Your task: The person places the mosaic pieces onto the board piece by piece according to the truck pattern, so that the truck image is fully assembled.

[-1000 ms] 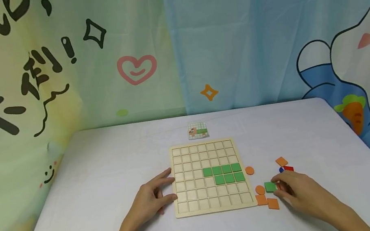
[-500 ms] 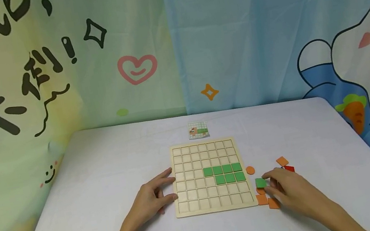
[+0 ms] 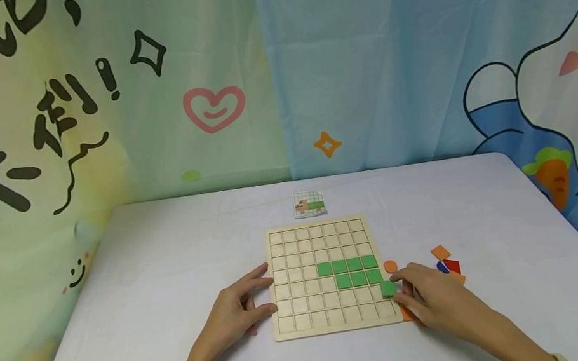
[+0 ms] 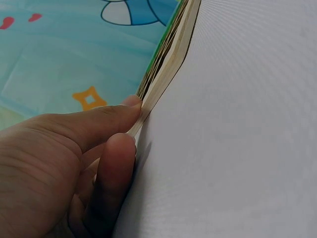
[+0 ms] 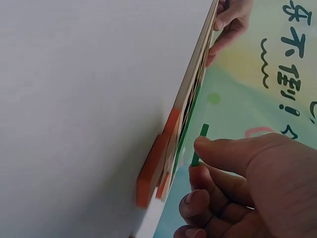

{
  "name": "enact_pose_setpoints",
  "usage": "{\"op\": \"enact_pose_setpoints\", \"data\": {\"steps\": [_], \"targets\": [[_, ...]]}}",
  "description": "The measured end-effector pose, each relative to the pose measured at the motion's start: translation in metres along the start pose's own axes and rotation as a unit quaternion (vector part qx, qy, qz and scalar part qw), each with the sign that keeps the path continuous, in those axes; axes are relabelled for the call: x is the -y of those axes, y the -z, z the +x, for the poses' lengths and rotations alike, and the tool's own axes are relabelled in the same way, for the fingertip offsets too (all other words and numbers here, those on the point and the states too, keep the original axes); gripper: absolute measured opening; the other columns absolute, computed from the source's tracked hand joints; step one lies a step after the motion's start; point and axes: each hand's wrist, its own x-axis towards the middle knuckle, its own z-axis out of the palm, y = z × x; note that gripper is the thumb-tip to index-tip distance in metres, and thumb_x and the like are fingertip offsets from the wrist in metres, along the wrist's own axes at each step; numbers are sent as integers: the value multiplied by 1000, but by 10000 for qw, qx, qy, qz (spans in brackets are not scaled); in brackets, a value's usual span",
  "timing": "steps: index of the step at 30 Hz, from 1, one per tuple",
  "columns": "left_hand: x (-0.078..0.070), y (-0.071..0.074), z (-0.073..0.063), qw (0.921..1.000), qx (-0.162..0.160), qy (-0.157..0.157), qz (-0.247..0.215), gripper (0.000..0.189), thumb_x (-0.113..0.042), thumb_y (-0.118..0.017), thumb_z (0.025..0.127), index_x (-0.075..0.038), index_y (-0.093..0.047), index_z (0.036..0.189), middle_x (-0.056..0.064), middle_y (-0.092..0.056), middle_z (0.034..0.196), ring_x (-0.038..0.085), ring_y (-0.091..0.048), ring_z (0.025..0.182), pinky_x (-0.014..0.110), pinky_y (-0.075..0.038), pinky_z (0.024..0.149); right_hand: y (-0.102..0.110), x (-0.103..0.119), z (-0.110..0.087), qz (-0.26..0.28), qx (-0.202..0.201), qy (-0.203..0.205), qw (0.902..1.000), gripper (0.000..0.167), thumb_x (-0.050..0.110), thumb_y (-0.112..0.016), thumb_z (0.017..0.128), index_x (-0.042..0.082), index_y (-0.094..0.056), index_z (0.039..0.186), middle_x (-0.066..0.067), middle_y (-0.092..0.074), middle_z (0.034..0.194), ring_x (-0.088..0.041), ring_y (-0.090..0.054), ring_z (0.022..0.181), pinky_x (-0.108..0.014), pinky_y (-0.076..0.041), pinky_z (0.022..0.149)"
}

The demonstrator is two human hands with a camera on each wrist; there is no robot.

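A green square tile [image 3: 388,289] is pinched between the thumb and a finger of my right hand [image 3: 438,299], over the right rim of the wooden grid board [image 3: 300,325]. In the right wrist view the tile [image 5: 200,144] appears edge-on, raised above the board. Two rows of green tiles [image 3: 347,265] lie in the board's grid, at its right side. My left hand [image 3: 233,310] touches the board's left edge with its fingertips and thumb. Seen from the left wrist, the fingers [image 4: 106,124] meet the pale wooden edge [image 4: 163,79].
Behind the board lies a small picture card [image 3: 308,203]. Right of the board are an orange disc [image 3: 390,266], an orange square [image 3: 440,252], a red piece [image 3: 452,266] and a blue piece [image 3: 442,267]. More orange pieces [image 3: 407,314] are partly hidden by the right hand.
My right hand has moved left with the green tile, from among the loose pieces to the board's right rim. The left hand has stayed at the left edge.
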Motion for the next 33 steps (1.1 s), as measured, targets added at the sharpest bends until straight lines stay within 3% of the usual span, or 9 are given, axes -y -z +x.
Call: {"op": "enact_pose_setpoints", "data": {"steps": [12, 33], "targets": [[-2, 1, 0, 10000, -16, -22, 37, 54, -20, -86, 90, -10, -69, 140, 3, -48, 167, 14, -58, 43, 24, -50, 58, -7, 11, 13, -112, -101, 494, 9987, 22, 16, -81, 93, 7, -73, 111, 14, -49, 80, 5, -40, 70, -17, -40, 63], [1, 1, -1, 10000, -13, -32, -67, 54, -21, -86, 90, -11, -69, 140, 2, -49, 166, 16, -59, 43, 24, -51, 62, -17, 31, 40, -128, 249, 188, 9994, 28, 21, -78, 97, 6, -73, 120, 9, -53, 86, -5, -49, 77, -20, -42, 68]]}}
